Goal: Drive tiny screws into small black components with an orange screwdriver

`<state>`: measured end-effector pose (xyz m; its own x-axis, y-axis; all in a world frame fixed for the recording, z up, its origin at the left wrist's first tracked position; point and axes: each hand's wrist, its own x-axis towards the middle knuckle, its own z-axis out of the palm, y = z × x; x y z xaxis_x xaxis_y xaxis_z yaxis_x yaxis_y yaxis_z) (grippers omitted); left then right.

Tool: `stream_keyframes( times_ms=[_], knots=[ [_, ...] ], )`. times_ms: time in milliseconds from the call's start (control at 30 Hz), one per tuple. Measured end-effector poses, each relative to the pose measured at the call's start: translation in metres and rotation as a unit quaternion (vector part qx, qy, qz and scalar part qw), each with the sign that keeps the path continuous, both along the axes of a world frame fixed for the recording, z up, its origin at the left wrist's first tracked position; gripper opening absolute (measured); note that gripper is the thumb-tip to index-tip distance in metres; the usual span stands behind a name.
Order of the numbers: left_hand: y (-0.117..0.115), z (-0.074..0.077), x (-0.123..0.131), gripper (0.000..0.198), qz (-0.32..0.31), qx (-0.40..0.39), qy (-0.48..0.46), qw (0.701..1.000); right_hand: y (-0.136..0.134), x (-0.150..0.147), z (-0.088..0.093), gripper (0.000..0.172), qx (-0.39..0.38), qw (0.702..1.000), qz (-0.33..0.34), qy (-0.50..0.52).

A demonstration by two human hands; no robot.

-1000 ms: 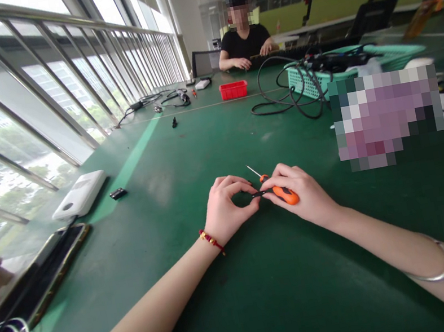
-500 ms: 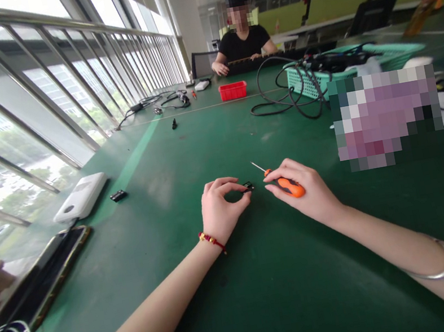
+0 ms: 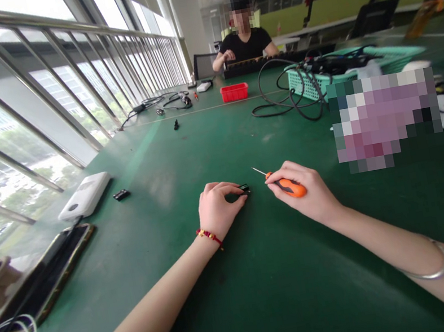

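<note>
Between thumb and fingertips, my left hand (image 3: 219,205) pinches a small black part (image 3: 244,188), low over the green table (image 3: 229,302). Its exact kind is too small to make out. My right hand (image 3: 305,188) is closed round an orange and black screwdriver (image 3: 292,187). The thin metal shaft points up and to the left, apart from the black part. Another small black piece (image 3: 121,194) lies on the table to the left of my left hand.
A white box-shaped device (image 3: 85,196) and a phone (image 3: 52,276) lie at the left. Farther off are a red tray (image 3: 234,93), a teal basket (image 3: 306,82) with black cables and a tiny black piece (image 3: 176,124). Across the table sits a person (image 3: 247,44).
My left hand has shifted slightly left with the black part, which has turned a little. The screwdriver stays in my right hand. The person opposite has raised one hand.
</note>
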<state>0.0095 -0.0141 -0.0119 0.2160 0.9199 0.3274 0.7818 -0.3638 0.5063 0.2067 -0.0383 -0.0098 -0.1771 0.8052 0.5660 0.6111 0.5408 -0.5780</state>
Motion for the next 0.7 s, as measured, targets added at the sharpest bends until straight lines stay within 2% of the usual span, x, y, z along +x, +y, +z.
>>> stream_keyframes(
  times_ms=[133, 300, 433, 567, 700],
  knots=[
    [0.003, 0.001, -0.035, 0.016, 0.024, 0.006, 0.019, 1.000, -0.001, 0.000, 0.001, 0.008, 0.000, 1.000, 0.004, 0.001],
    [0.011, 0.004, -0.106, 0.027, 0.090, 0.016, 0.015, 0.996, -0.004, -0.001, 0.002, 0.008, 0.006, 1.000, 0.011, -0.006],
    [0.011, 0.013, -0.150, 0.034, 0.086, -0.020, -0.001, 0.996, -0.004, -0.002, 0.002, 0.008, 0.012, 1.000, 0.015, -0.010],
    [0.008, 0.025, -0.165, 0.035, 0.063, -0.074, 0.011, 0.995, -0.004, -0.001, 0.003, 0.008, 0.013, 1.000, 0.018, -0.021],
    [0.009, 0.031, -0.167, 0.034, 0.081, -0.040, -0.007, 0.996, -0.003, -0.001, 0.003, 0.008, 0.012, 0.999, 0.017, -0.025]
  ],
)
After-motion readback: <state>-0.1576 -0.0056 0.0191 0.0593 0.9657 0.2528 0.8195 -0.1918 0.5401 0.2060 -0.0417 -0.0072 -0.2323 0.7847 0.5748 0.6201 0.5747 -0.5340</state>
